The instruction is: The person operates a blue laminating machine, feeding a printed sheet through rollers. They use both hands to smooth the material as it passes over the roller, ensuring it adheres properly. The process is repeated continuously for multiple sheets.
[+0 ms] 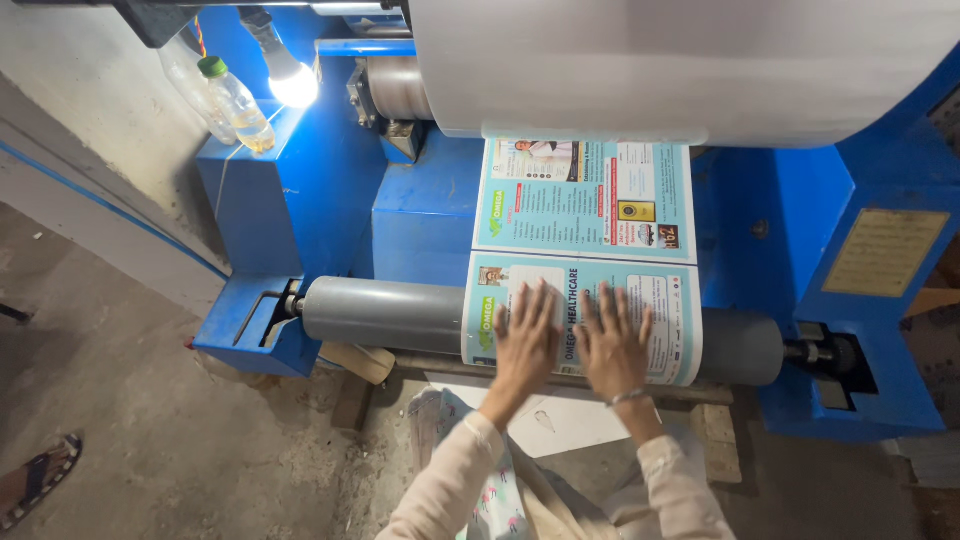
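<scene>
The printed sheet (585,250), a thin, glossy web in pale blue and white, hangs from the big white roll (690,65) at the top of the frame and wraps over the grey roller (385,313) in the lower middle. It looks light and limp, probably slick under the skin, and easy to crease or tear at its edges, so it is best handled with flat palms on the part backed by the roller rather than pinched at a free edge. Both hands lie there, side by side in the lower centre of the frame: the left hand (524,345) and the right hand (613,350) are open, fingers spread and pointing up the sheet, pressed flat on the paper and clamped on nothing. They sit close together, nearly touching at the thumbs. The wrists are bent back and the forearms in light sleeves rise from the bottom edge; a thin bangle shows on the right wrist. The blue machine frame (420,215) surrounds the roller. In the upper left, a plastic bottle (235,100) leans beside a lit bulb (292,85).
</scene>
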